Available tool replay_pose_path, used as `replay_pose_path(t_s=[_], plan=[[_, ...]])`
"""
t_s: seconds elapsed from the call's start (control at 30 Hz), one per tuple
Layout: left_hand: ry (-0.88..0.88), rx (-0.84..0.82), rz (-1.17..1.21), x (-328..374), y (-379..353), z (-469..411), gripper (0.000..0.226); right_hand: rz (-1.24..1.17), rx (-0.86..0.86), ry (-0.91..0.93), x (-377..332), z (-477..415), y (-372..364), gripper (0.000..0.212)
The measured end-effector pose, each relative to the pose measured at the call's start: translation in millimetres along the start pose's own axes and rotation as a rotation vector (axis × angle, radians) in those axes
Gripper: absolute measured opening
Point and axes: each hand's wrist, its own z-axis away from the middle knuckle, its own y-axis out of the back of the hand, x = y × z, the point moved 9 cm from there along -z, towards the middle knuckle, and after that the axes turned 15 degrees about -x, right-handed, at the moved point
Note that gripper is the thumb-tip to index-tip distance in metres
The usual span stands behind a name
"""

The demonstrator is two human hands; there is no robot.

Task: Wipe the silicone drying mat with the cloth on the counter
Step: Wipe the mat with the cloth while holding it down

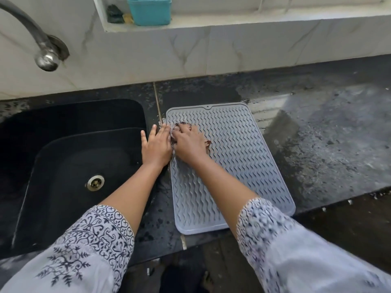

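A grey silicone drying mat (234, 157) with wavy ridges lies on the dark counter, right of the sink. My right hand (188, 142) presses a small, dark, crumpled cloth (208, 144) onto the mat's upper left part; most of the cloth is hidden under the palm. My left hand (155, 144) lies flat with fingers spread on the counter strip at the mat's left edge, its fingertips touching the mat's rim and the cloth.
A black sink (74, 157) with a metal drain (95, 182) fills the left. A metal tap (45, 58) sticks out of the marble wall above it. The counter (321, 140) right of the mat is wet. A teal container (150, 10) stands on the window ledge.
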Motion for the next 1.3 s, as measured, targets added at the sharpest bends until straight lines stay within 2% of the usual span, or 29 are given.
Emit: replay_pose_path(t_s=[0.1, 0.2, 0.33, 0.43, 0.53, 0.6, 0.7, 0.77, 0.83, 0.93, 1.03, 1.1, 1.2, 1.3], plan=[[-0.007, 0.015, 0.014, 1.1, 2.5, 0.5, 0.047, -0.058, 0.089, 0.047, -9.9, 52.7, -7.1, 0.033], [-0.017, 0.035, 0.036, 4.2, 6.5, 2.2, 0.048, -0.013, 0.037, 0.117, -20.9, 126.9, -24.7, 0.028], [-0.009, 0.026, 0.025, 5.3, 5.7, 3.7, 0.048, 0.017, -0.171, 0.266, -23.5, 204.6, -43.4, 0.035], [0.007, 0.023, 0.015, 6.6, 5.9, 4.5, 0.048, 0.005, -0.371, 0.314, -13.0, 217.7, -36.2, 0.029], [0.062, 0.001, -0.024, 10.7, 4.9, 3.8, 0.050, -0.026, -0.241, 0.257, -15.4, 195.1, -13.9, 0.025], [0.104, -0.010, -0.039, 12.9, 3.4, 4.2, 0.053, -0.009, -0.135, 0.292, -28.3, 187.0, -12.8, 0.027], [0.143, -0.014, -0.022, 12.0, 1.6, 3.5, 0.051, 0.088, -0.181, 0.447, -30.0, 209.6, -43.0, 0.039], [0.145, 0.008, -0.026, 11.7, 1.1, 4.3, 0.050, 0.105, -0.169, 0.431, 0.3, 230.2, -46.0, 0.045], [0.142, 0.025, -0.023, 10.9, 1.3, 5.9, 0.050, 0.104, -0.130, 0.334, 41.7, 245.4, -43.0, 0.046], [0.138, 0.037, -0.023, 11.5, 1.5, 6.4, 0.050, 0.059, -0.135, 0.073, 100.7, 254.4, -33.3, 0.039], [0.149, 0.012, -0.045, 12.9, 0.1, 5.2, 0.050, 0.058, -0.013, -0.077, 100.9, 255.1, -18.9, 0.034], [0.167, 0.000, -0.063, 14.9, 1.0, 4.7, 0.053, -0.026, 0.037, -0.015, 66.1, 249.3, -19.1, 0.041], [0.203, -0.017, -0.065, 17.4, 2.7, 5.4, 0.058, -0.022, -0.004, 0.230, 7.2, 244.4, -40.2, 0.047], [0.202, 0.009, -0.043, 19.4, 2.8, 7.4, 0.057, 0.047, -0.028, 0.225, 25.3, 246.1, -48.1, 0.047]])
